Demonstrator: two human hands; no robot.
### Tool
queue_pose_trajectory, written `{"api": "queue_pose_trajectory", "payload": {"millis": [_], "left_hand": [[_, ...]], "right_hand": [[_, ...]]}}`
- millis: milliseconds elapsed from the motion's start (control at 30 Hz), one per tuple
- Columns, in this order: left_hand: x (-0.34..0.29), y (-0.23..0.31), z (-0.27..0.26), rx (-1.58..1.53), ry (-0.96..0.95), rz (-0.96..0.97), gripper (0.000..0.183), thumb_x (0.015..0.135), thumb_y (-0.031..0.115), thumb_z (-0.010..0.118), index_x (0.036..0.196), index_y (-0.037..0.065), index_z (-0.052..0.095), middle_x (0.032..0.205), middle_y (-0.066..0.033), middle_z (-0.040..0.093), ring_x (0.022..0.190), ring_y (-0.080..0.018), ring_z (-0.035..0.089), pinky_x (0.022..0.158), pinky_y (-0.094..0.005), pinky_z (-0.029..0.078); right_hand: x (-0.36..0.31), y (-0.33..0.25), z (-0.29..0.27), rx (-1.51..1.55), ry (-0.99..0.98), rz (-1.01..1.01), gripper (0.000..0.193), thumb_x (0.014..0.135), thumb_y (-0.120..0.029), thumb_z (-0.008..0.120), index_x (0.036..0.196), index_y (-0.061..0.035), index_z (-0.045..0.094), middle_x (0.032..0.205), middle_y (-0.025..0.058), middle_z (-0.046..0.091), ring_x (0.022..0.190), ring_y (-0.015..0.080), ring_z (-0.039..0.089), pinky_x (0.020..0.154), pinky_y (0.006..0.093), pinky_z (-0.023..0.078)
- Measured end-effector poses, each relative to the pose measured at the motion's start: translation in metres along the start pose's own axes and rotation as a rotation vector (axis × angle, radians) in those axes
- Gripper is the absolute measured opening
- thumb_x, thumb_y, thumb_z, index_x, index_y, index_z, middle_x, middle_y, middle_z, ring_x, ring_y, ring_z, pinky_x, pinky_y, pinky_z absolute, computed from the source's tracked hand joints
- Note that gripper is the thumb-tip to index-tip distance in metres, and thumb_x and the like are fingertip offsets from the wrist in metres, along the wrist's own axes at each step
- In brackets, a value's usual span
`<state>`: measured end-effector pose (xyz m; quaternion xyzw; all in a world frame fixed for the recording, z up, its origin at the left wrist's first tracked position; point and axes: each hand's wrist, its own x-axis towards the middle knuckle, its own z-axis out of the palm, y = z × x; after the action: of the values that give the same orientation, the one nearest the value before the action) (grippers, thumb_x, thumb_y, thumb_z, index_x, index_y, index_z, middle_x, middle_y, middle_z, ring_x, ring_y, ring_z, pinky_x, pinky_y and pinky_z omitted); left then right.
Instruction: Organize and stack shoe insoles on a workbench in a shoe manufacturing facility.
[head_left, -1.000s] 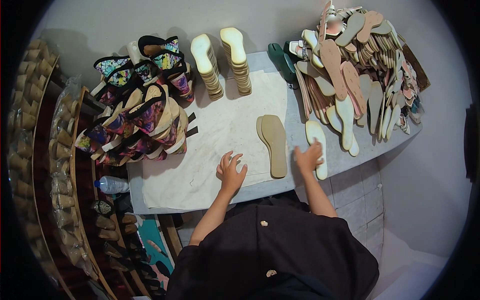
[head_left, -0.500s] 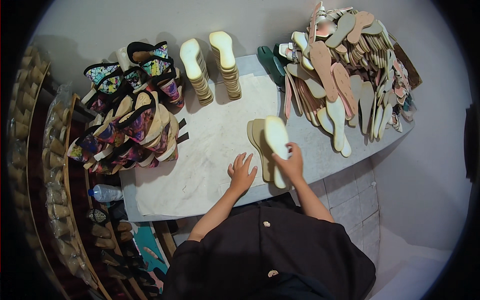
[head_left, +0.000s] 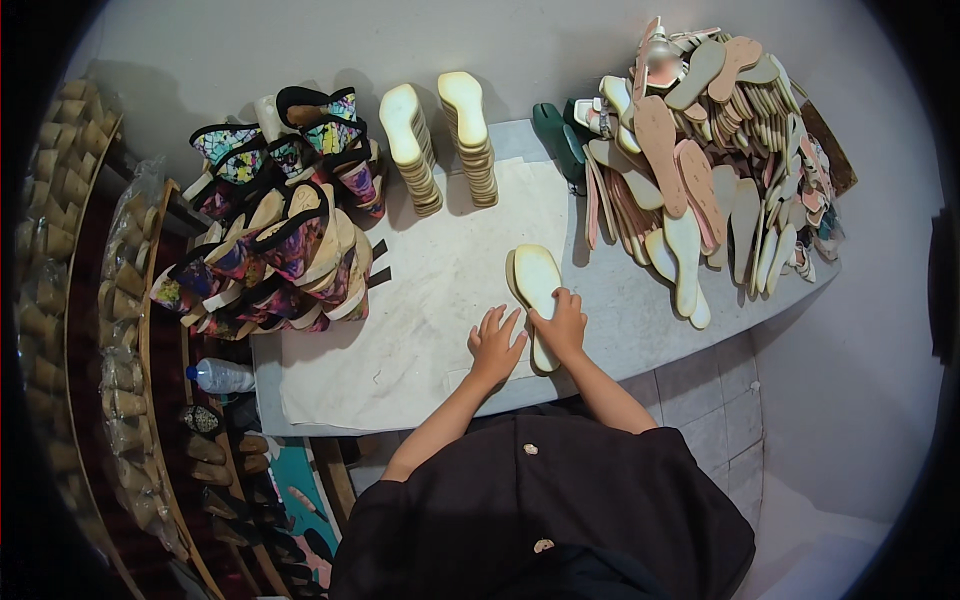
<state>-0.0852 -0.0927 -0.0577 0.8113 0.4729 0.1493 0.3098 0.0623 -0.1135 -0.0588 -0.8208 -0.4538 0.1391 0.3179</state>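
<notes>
In the head view, the pale insole (head_left: 538,268) lies over a tan sole (head_left: 513,278) on the white sheet (head_left: 400,290), broad end toward the wall, long axis running away from the person (far end tipped slightly left). The right hand (head_left: 560,325) clamps its waist; the left hand (head_left: 496,350), fingers spread, is just beside.

Left hand (head_left: 496,350) splayed, right hand (head_left: 562,328) curled

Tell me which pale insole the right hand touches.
The pale insole at the front middle of the table, with the right hand on its right edge. The others are in two stacks at the back or the pile at right.
</notes>
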Motion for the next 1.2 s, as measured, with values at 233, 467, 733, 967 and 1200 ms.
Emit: {"api": "queue_pose_trajectory", "payload": {"millis": [233,467,733,967,1200], "left_hand": [[0.019,0.016,0.011,-0.067,0.057,0.131,0.053,0.085,0.027,0.05,0.134,0.011,0.039,0.138,-0.0145,0.033,0.129,-0.0309,0.029,0.101,-0.0542,0.02],[0.028,0.052,0.044,0.15,-0.081,0.202,0.059,0.086,0.026,0.048,0.139,0.009,0.028,0.143,-0.021,0.024,0.132,-0.0375,0.021,0.101,-0.0595,0.018],[0.024,0.056,0.049,0.313,-0.03,0.263,0.056,0.083,0.025,0.05,0.135,0.012,0.037,0.143,-0.0209,0.025,0.132,-0.0375,0.023,0.099,-0.0625,0.021],[0.027,0.05,0.046,0.228,-0.054,0.233,0.056,0.083,0.027,0.05,0.136,0.011,0.036,0.143,-0.0205,0.025,0.133,-0.0372,0.021,0.1,-0.0616,0.019],[0.02,0.043,0.026,-0.064,0.076,0.117,0.056,0.084,0.024,0.053,0.135,0.007,0.035,0.14,-0.0206,0.03,0.131,-0.0373,0.025,0.104,-0.0542,0.017]], "right_hand": [[0.008,0.017,-0.028,0.094,0.102,0.068,0.054,0.072,-0.033,0.066,0.116,-0.0096,0.046,0.114,0.0129,0.047,0.112,0.028,0.044,0.088,0.0484,0.03],[0.057,0.127,-0.119,-0.234,0.554,0.335,0.077,0.066,-0.027,0.072,0.131,-0.012,0.034,0.131,0.0148,0.036,0.123,0.0333,0.033,0.095,0.055,0.023],[0.048,0.176,-0.157,-0.308,0.355,0.435,0.054,0.066,-0.025,0.068,0.113,-0.0089,0.048,0.115,0.0119,0.053,0.111,0.0296,0.048,0.094,0.0533,0.03],[-0.013,0.161,-0.13,-0.1,0.224,0.333,0.051,0.066,-0.025,0.065,0.11,-0.0063,0.049,0.099,0.0157,0.059,0.092,0.0345,0.056,0.084,0.0449,0.039],[-0.042,0.105,-0.104,0.366,0.151,0.476,0.054,0.066,-0.021,0.064,0.113,-0.0033,0.046,0.102,0.0187,0.059,0.094,0.0302,0.058,0.081,0.0364,0.044]]}}
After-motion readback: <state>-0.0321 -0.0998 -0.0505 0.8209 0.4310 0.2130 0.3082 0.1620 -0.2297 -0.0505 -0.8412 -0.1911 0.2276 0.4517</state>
